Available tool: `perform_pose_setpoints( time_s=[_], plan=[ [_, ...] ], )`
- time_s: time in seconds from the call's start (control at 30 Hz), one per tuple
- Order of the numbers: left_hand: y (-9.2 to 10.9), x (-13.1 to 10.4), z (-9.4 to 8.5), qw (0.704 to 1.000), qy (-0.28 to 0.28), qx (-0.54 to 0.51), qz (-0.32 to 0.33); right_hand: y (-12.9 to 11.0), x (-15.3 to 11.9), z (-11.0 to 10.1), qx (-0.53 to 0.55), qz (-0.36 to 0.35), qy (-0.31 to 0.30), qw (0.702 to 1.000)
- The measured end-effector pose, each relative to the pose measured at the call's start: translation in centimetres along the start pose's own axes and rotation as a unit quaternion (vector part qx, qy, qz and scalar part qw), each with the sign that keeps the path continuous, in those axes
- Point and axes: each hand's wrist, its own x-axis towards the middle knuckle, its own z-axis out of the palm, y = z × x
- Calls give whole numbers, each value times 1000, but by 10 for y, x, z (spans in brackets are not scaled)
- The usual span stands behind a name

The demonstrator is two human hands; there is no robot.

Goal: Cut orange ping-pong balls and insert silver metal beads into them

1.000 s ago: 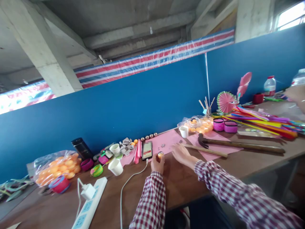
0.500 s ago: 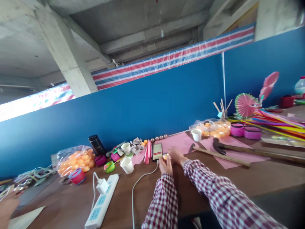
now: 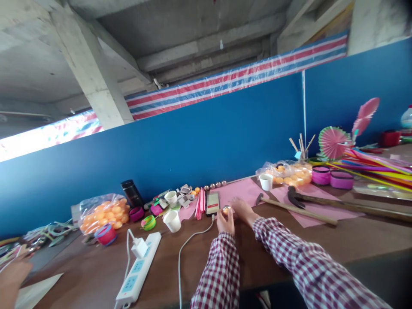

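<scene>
L hand (image 3: 225, 224) grip closed round shiny ball (image 3: 227, 209); R hand (image 3: 243, 210), grip can't tell, has come nearer, so work's prob. two-handed now.

Shiny ball (image 3: 227, 209) held in the left hand (image 3: 226, 222)

Small and round, it looks silvery with an orange tint — its lower part hidden by the gripping fingers. It sits at the fingertips, just beside the right hand (image 3: 242, 209) and near the front edge of a flat pink sheet (image 3: 245, 189).
</scene>
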Motion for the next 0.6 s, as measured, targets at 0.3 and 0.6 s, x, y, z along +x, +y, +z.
perform_pose_setpoints(
  time_s=[0.3,0.6],
  plan=[
    [10,-6,-6,997,-48,60,21,8,-36,-15,-7,49,24,998],
    [9,-7,-5,994,-56,83,43,5,-46,-23,12,91,42,995]
  ],
)
